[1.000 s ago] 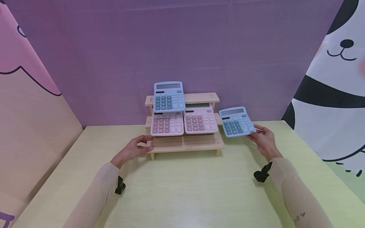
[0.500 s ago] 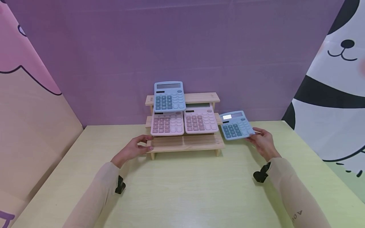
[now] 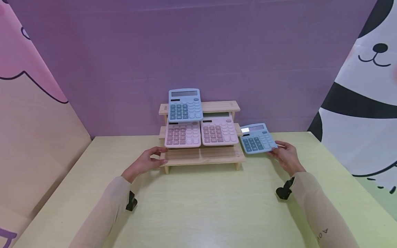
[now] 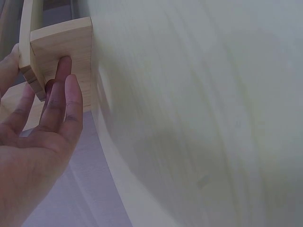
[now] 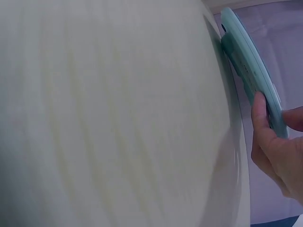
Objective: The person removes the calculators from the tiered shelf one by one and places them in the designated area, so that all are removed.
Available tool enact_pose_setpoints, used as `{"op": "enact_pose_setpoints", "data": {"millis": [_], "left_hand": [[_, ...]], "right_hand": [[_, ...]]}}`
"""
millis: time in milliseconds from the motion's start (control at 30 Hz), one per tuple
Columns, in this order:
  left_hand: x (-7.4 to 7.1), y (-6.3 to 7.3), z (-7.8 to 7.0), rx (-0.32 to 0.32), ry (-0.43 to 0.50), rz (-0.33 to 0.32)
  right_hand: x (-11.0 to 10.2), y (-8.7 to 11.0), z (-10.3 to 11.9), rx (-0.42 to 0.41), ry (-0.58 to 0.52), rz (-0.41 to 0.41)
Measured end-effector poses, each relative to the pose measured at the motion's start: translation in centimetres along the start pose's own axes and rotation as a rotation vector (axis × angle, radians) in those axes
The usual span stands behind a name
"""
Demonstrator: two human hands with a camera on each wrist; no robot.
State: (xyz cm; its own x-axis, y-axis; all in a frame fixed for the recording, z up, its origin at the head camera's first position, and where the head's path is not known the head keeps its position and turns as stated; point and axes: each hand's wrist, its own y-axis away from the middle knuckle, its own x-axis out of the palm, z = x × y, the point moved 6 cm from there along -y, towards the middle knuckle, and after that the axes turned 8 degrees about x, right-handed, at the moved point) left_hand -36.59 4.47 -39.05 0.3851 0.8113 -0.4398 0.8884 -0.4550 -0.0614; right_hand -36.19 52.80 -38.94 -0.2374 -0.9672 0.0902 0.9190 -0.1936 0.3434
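Your right hand (image 3: 286, 155) pinches the blue calculator (image 3: 258, 139) by its near right corner, thumb on the key side and fingers behind, as the right wrist view shows. Holding it by that corner probably leaves the screen and most keys uncovered. It is tilted, with its face toward you, just beyond the right end of the wooden rack (image 3: 203, 157); whether its far edge touches the rack or the tabletop (image 3: 204, 203), you cannot tell.

Your left hand (image 3: 144, 163) grips the left end of the rack's lowest shelf, thumb on one side of the board and fingers on the other, a grip that likely steadies the light-looking frame.

The other blue calculator (image 3: 185, 105) leans back at the left of the top shelf. Below it, the left pink calculator (image 3: 183, 136) and the right pink calculator (image 3: 219, 131) sit side by side on the middle level. The stepped shelves and backward slant seem meant to turn the keys toward you, though the upper one hides the left pink screen.
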Motion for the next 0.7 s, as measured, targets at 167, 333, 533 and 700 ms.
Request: {"op": "enact_pose_setpoints", "data": {"millis": [167,333,533,700], "left_hand": [[0.0,-0.02,0.02,0.001,0.003,0.001],[0.01,-0.04,0.11,-0.002,-0.003,0.0],[0.03,-0.03,0.1,0.001,0.002,-0.001],[0.03,0.04,0.01,-0.002,-0.006,-0.004]], "right_hand": [[-0.04,0.02,-0.08,0.0,0.006,-0.011],[0.02,-0.02,-0.02,-0.014,0.014,-0.012],[-0.03,-0.21,-0.06,-0.011,0.064,-0.019],[-0.14,-0.43,-0.11,-0.013,0.101,-0.013]]}}
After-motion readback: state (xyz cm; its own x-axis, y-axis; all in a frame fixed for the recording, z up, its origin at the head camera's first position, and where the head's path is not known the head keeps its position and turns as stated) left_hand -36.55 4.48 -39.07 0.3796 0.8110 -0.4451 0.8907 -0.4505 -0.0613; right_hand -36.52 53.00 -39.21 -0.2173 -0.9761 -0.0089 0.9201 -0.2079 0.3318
